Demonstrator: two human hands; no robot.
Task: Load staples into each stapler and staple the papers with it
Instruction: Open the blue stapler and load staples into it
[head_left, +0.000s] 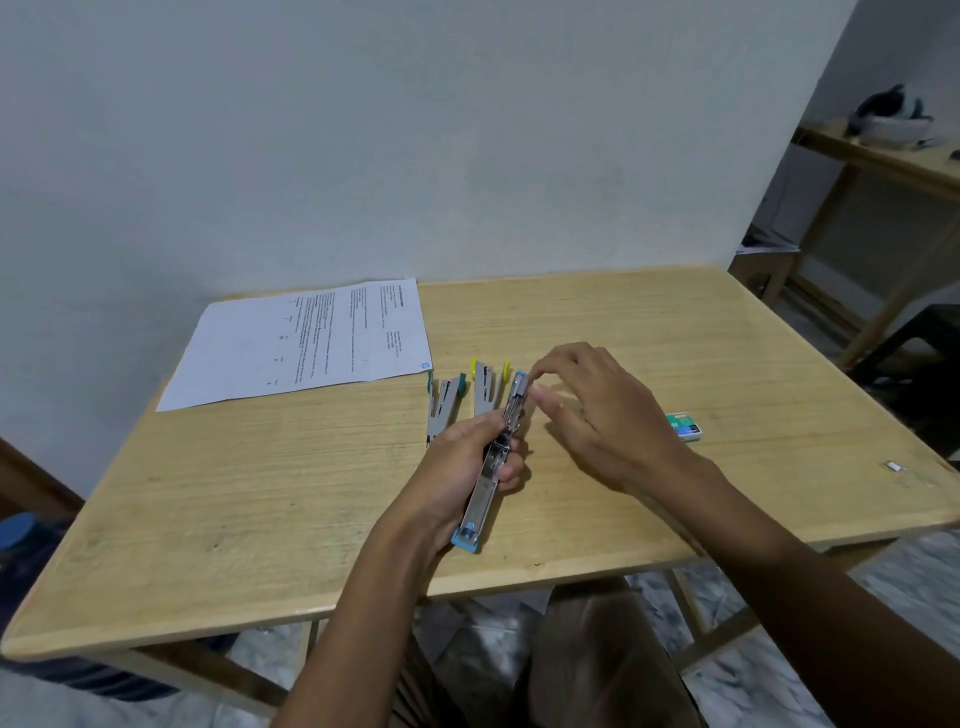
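Right now my right hand (597, 415) pinches its fingertips (535, 375) at the far end of the blue stapler (498, 457), apparently seating staples in the opened channel; whether a strip sits between them I cannot tell. My left hand (462, 478) wraps the stapler's middle, holding it just above the table (260, 493). I judge loading is under way and no stapling done. Three staplers in all: this one, the yellow stapler (485, 389) and the green stapler (444, 405) lying open beside it. One staple box (684, 427) lies right; the papers (306, 343) lie far left.
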